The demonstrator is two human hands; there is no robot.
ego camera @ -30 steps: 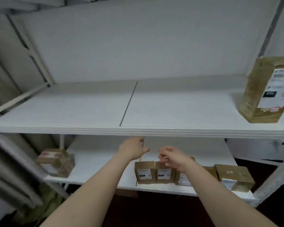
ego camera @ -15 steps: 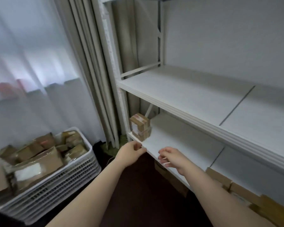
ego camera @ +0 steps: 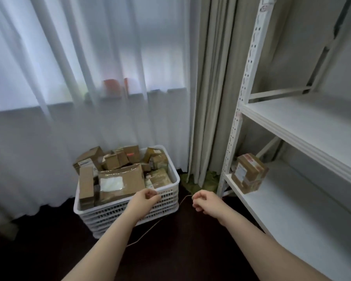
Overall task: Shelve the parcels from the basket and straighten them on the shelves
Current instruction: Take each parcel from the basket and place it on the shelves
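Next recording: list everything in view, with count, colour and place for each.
Basket: one, white, on the dark floor by the curtains.
Parcels: many, brown, heaped in the basket.
Taped parcel: one, brown, left end of the lower shelf.
Shelving: one, white, at the right.
Sheer curtain: one, white, behind the basket.
Heavy curtain: one, beige, beside the shelving.
Cord: one, pale, across the floor right of the basket.
Left grip: one bare hand, curled, empty, at the basket's near rim.
Right grip: one bare hand, curled; whether it holds the cord is unclear.
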